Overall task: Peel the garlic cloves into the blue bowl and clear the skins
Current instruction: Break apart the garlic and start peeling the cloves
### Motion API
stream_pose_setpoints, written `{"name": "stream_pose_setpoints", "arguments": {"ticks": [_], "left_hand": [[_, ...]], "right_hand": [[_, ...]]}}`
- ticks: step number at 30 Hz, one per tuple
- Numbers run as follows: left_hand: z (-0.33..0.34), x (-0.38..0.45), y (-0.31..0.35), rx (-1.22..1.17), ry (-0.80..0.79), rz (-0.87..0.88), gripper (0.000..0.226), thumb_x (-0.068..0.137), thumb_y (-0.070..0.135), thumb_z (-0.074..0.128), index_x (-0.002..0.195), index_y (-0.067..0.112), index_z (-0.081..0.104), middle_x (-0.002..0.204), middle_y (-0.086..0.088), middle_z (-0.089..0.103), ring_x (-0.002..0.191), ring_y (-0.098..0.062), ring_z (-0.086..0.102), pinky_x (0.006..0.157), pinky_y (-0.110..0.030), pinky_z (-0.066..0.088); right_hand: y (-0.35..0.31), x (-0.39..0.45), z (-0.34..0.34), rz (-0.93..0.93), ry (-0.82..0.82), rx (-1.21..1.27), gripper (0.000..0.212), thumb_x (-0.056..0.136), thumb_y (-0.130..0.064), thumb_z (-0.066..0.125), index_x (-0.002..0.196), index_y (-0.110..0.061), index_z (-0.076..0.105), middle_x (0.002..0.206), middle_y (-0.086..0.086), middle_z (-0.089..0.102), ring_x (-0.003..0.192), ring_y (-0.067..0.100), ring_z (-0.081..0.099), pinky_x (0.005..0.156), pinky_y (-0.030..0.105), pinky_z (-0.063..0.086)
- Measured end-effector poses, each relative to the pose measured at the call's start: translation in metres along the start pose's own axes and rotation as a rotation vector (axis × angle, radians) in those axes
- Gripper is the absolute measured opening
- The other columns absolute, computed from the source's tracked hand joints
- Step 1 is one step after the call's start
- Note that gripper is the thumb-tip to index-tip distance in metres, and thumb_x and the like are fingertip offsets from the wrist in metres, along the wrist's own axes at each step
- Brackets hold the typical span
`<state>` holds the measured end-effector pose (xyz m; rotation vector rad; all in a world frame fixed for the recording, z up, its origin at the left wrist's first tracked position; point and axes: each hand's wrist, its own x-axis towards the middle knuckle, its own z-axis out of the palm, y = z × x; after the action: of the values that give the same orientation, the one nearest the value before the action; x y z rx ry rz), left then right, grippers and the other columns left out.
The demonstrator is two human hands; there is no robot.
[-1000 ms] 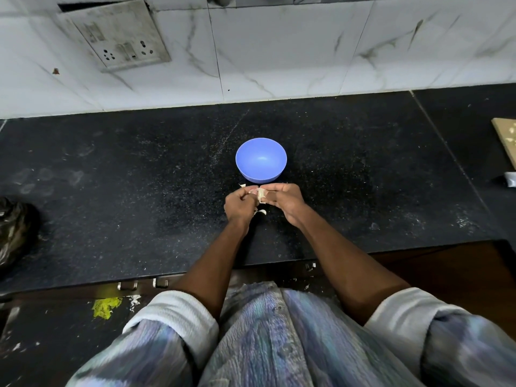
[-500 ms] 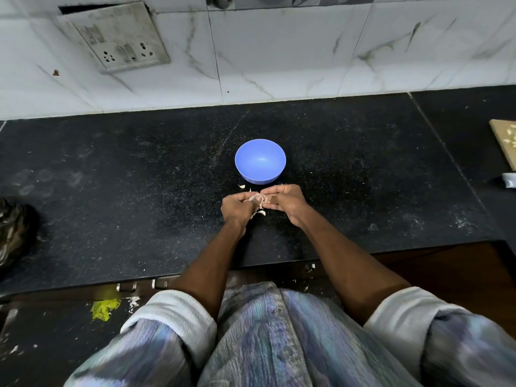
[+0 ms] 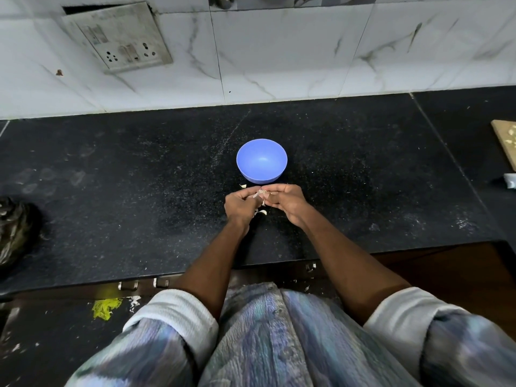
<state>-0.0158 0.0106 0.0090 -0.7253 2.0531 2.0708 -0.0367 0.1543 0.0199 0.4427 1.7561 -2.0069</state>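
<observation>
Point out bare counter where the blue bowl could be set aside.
Bare counter lies between the blue bowl and the black bag, and from bowl to wooden board. It is crowded before the bowl: left hand, right hand, garlic skins.

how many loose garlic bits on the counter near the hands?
2 visible: one garlic piece just left of the blue bowl's near edge, another garlic bit between the wrists. More may hide under the hands.

bowl (image 3: 262, 160): plain blue, seen just beyond the hands
counter (image 3: 139, 191): black, finely speckled white, under the hands
wall tiles (image 3: 279, 51): white, grey-veined, far beyond
sleeves (image 3: 178, 311): streaked blue-purple, white cuffs, nearest the viewer
</observation>
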Motion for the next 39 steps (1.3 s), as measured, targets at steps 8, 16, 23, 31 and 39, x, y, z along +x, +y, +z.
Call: {"name": "stream_pose_setpoints", "arguments": {"ticks": [8,16,23,31,39], "left_hand": [[0.003,-0.003,0.000,-0.012,0.014,-0.056,0.020,0.085,0.007,0.086,0.105,0.010,0.083,0.085,-0.005,0.081,0.067,-0.009,0.073,0.059,-0.020,0.056],[0.001,-0.002,0.000,-0.030,-0.012,-0.127,0.024,0.080,0.008,0.092,0.102,0.004,0.082,0.088,-0.011,0.081,0.073,-0.016,0.077,0.067,-0.023,0.061],[0.009,-0.002,-0.006,0.129,0.118,-0.057,0.017,0.080,0.015,0.091,0.096,0.019,0.086,0.082,0.002,0.081,0.081,-0.015,0.079,0.079,-0.027,0.063],[0.008,0.000,-0.003,0.105,0.094,-0.006,0.015,0.087,0.004,0.082,0.098,0.014,0.084,0.084,-0.004,0.081,0.077,-0.015,0.078,0.072,-0.028,0.064],[0.005,0.001,0.002,-0.063,-0.028,-0.059,0.023,0.091,-0.006,0.075,0.112,0.003,0.078,0.092,-0.011,0.080,0.068,-0.009,0.071,0.065,-0.019,0.059]], "right_hand": [[0.002,0.000,-0.001,0.000,0.047,-0.031,0.025,0.088,0.014,0.066,0.108,0.002,0.075,0.105,0.017,0.077,0.099,0.026,0.074,0.091,0.031,0.061],[0.007,0.000,-0.005,0.010,0.012,-0.028,0.022,0.089,0.009,0.070,0.110,0.005,0.074,0.106,0.018,0.077,0.099,0.025,0.075,0.090,0.030,0.060],[0.009,0.001,-0.005,0.012,0.098,-0.089,0.022,0.086,0.016,0.067,0.101,0.002,0.075,0.102,0.020,0.077,0.093,0.026,0.075,0.082,0.026,0.062],[0.004,0.002,-0.004,0.013,0.034,0.038,0.027,0.089,0.013,0.066,0.116,0.008,0.070,0.109,0.023,0.075,0.099,0.027,0.074,0.084,0.026,0.061],[-0.001,0.006,-0.003,0.034,0.111,0.071,0.024,0.090,0.010,0.066,0.112,0.005,0.072,0.105,0.020,0.076,0.095,0.027,0.075,0.080,0.028,0.060]]}}
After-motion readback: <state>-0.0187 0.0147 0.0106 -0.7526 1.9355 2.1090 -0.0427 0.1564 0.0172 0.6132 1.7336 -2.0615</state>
